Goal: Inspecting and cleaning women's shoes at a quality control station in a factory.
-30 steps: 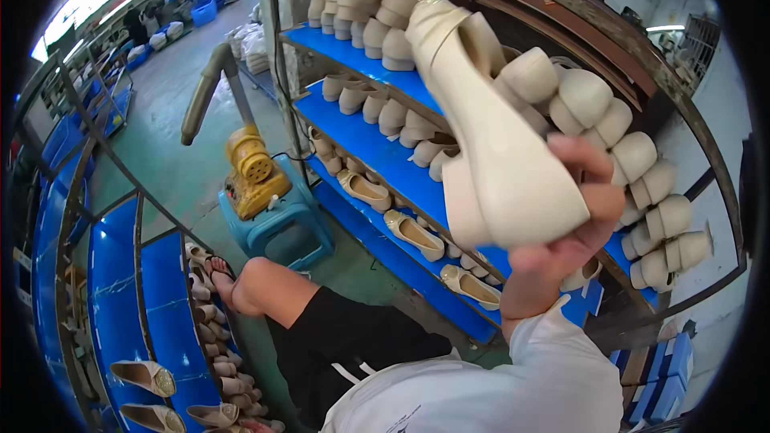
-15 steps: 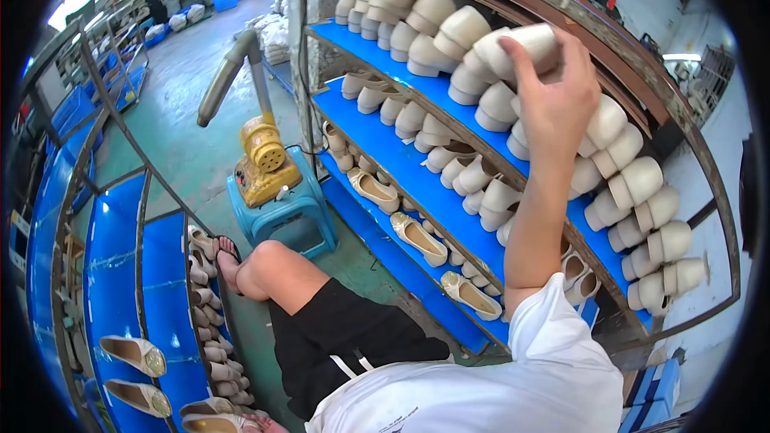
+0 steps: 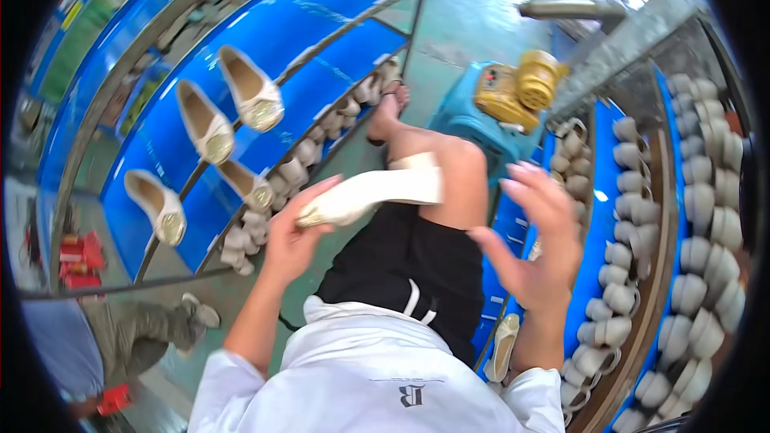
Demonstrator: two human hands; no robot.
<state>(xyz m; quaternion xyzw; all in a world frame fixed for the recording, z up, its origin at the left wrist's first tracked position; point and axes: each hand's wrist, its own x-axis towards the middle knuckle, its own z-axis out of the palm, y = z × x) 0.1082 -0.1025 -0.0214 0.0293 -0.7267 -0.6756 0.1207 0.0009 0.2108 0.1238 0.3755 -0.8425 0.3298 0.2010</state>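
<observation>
My left hand [image 3: 298,232] grips a cream ballet flat [image 3: 365,196] by its gold-decorated toe. The flat hangs over my lap, with its heel end pointing right, toward my right hand [image 3: 539,244]. That right hand is raised, fingers spread and slightly blurred, with nothing in it and a gap between it and the flat. Several matching flats [image 3: 258,108] with gold toe ornaments rest on the blue shelves to the left of my left hand.
A left rack [image 3: 329,0] and a right rack [image 3: 658,216] of cream shoes flank my legs. Ahead, a yellow machine [image 3: 513,96] sits on a blue stool [image 3: 457,116], a grey pipe [image 3: 573,10] beyond it. Another person's trousered leg [image 3: 136,329] shows at lower left.
The view has swung left. My right hand has left the cream shoe it held at the right rack's top shelf and opened. My left hand has risen from the left shelf with a flat.
</observation>
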